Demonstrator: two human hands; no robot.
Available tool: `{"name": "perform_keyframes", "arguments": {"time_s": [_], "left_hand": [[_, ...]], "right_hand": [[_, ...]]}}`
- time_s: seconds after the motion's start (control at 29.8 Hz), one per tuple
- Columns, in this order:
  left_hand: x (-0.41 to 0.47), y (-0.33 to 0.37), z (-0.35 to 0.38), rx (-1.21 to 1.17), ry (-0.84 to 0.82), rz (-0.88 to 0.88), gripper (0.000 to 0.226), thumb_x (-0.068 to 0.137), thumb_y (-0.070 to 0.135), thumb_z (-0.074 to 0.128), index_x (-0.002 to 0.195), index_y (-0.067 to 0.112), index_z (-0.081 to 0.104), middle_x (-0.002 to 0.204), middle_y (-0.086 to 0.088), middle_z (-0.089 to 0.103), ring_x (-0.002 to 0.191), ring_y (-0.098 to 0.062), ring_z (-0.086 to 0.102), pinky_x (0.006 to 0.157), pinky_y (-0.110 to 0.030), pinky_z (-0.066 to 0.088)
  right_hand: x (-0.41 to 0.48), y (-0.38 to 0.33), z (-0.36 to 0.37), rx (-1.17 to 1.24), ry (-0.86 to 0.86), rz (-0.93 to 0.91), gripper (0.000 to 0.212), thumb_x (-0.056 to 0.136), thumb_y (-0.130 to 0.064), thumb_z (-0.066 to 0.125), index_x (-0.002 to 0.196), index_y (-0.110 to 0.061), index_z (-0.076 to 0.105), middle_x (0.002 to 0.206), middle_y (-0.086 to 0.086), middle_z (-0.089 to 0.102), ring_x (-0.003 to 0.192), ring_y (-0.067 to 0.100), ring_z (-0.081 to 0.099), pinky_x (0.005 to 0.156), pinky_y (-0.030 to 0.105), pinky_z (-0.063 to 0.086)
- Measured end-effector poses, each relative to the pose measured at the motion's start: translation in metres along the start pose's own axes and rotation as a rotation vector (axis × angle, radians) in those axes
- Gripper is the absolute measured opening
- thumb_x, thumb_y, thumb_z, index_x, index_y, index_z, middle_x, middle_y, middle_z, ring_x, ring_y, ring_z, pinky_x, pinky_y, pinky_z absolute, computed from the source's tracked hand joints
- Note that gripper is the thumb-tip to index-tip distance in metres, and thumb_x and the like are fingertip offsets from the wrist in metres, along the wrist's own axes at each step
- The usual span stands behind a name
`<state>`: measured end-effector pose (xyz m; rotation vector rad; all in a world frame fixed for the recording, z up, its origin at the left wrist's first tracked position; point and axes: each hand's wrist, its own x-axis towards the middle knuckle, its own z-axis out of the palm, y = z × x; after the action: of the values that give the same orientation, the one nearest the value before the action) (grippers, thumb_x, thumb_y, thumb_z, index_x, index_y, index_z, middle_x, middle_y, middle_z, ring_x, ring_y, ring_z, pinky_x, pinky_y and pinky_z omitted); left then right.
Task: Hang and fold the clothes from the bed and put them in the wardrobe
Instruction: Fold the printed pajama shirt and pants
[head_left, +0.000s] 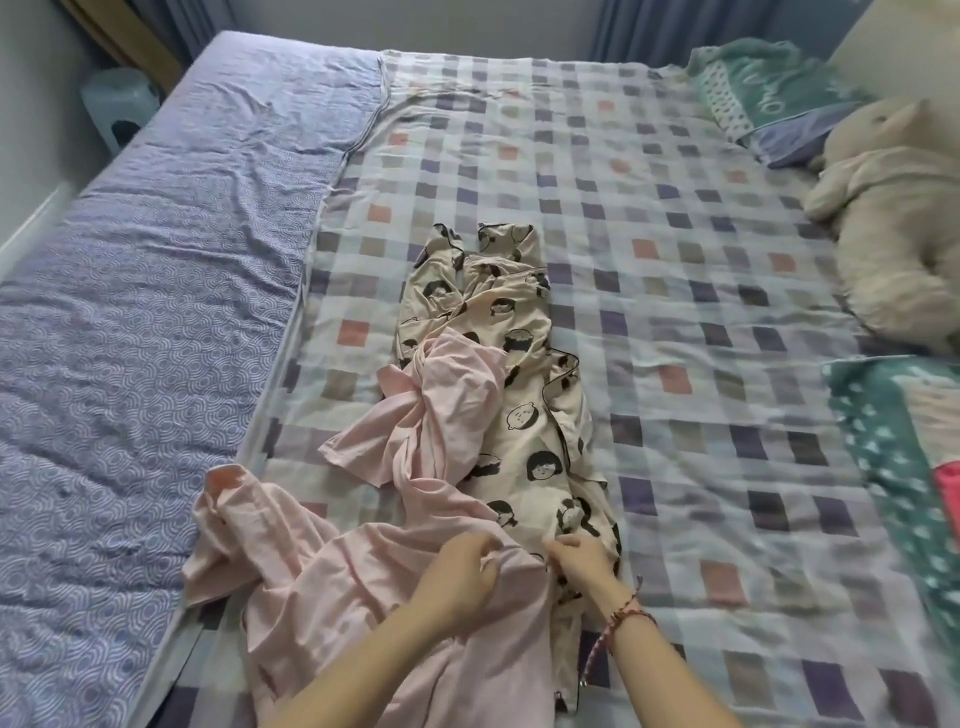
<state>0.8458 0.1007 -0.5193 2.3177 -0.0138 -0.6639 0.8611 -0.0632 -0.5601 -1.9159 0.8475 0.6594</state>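
Lilac-checked sheet (675, 208) fills the frame's middle, and across it the crumpled pink garment (363, 571) lies toward the lower centre beside the face-printed pyjamas (524, 322), where my left hand (457, 577) bunches it and my right hand (582, 564) pinches its edge.

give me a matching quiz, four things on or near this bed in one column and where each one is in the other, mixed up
Things:
1 pink garment
2 face-print garment
3 plush toy
4 blue stool

Places:
a far right, beside the teal pillow
b off the bed, past its far left corner
c gripped by the left hand at the near edge
d lengthwise mid-bed, partly under the pink one

Pairs: 1-c, 2-d, 3-a, 4-b
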Motion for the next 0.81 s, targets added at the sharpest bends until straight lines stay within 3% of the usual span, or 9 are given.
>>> {"name": "perform_keyframes", "arguments": {"time_s": [0.1,0.27,0.37,0.44,0.54,0.6,0.67,0.81], "left_hand": [[0.005,0.014,0.015,0.004,-0.035,-0.005,0.031,0.091,0.019,0.045,0.119,0.015,0.06,0.122,-0.001,0.061,0.113,-0.015,0.054,0.091,-0.025,0.042],[0.005,0.035,0.03,-0.021,-0.045,0.019,0.034,0.083,0.022,0.058,0.116,0.014,0.052,0.114,-0.004,0.061,0.107,-0.018,0.054,0.082,-0.025,0.04],[-0.001,0.052,0.024,-0.159,0.131,-0.052,0.055,0.073,0.037,0.066,0.113,0.014,0.037,0.106,-0.002,0.052,0.098,-0.017,0.053,0.074,-0.024,0.04],[-0.007,0.068,0.008,-0.194,0.317,-0.142,0.056,0.069,0.04,0.061,0.116,0.016,0.043,0.106,0.0,0.054,0.099,-0.02,0.055,0.079,-0.031,0.045],[-0.022,0.09,-0.029,-0.152,0.556,-0.172,0.008,0.083,0.013,0.05,0.089,0.015,0.054,0.095,-0.007,0.061,0.095,-0.029,0.054,0.074,-0.037,0.04],[-0.031,0.102,-0.065,-0.284,0.632,-0.07,0.024,0.088,0.004,0.043,0.068,0.017,0.05,0.084,-0.012,0.061,0.087,-0.035,0.056,0.069,-0.04,0.041],[-0.044,0.12,-0.108,-0.473,0.651,0.057,0.032,0.087,0.0,0.042,0.064,0.022,0.049,0.087,-0.018,0.061,0.085,-0.037,0.056,0.069,-0.04,0.046],[-0.093,0.176,-0.205,-0.679,0.651,0.209,0.033,0.096,-0.001,0.037,0.077,0.02,0.054,0.073,0.002,0.06,0.06,-0.002,0.06,0.053,-0.011,0.045]], "right_hand": [[0.002,-0.003,-0.002,-0.064,0.085,0.039,0.049,0.083,-0.007,0.048,0.036,-0.018,0.04,0.049,-0.001,0.041,0.053,0.014,0.037,0.052,0.023,0.032],[-0.018,-0.029,-0.019,0.135,-0.101,0.007,0.032,0.087,0.003,0.036,0.059,-0.009,0.045,0.054,0.007,0.044,0.049,0.016,0.041,0.05,0.029,0.034],[-0.048,-0.066,-0.027,0.319,-0.151,-0.16,0.022,0.092,-0.002,0.039,0.072,-0.007,0.049,0.063,0.007,0.047,0.053,0.016,0.046,0.053,0.031,0.037],[-0.079,-0.097,-0.041,0.461,-0.195,-0.252,0.02,0.095,-0.004,0.04,0.078,-0.006,0.05,0.066,0.009,0.053,0.049,0.013,0.052,0.047,0.027,0.042],[-0.121,-0.145,-0.069,0.757,-0.306,-0.347,0.02,0.097,-0.002,0.037,0.081,-0.002,0.048,0.061,0.009,0.055,0.041,0.008,0.054,0.038,0.016,0.044],[-0.143,-0.168,-0.092,0.846,-0.32,-0.436,0.018,0.097,-0.002,0.036,0.085,-0.001,0.049,0.064,0.009,0.053,0.042,0.008,0.054,0.039,0.015,0.043],[-0.163,-0.187,-0.113,0.791,-0.269,-0.534,0.018,0.097,-0.004,0.037,0.089,-0.001,0.052,0.067,0.008,0.055,0.05,0.009,0.052,0.042,0.016,0.043],[-0.211,-0.223,-0.148,0.673,-0.102,-0.711,0.015,0.095,-0.009,0.045,0.087,-0.008,0.057,0.077,0.002,0.062,0.072,0.013,0.058,0.055,0.014,0.048]]}}
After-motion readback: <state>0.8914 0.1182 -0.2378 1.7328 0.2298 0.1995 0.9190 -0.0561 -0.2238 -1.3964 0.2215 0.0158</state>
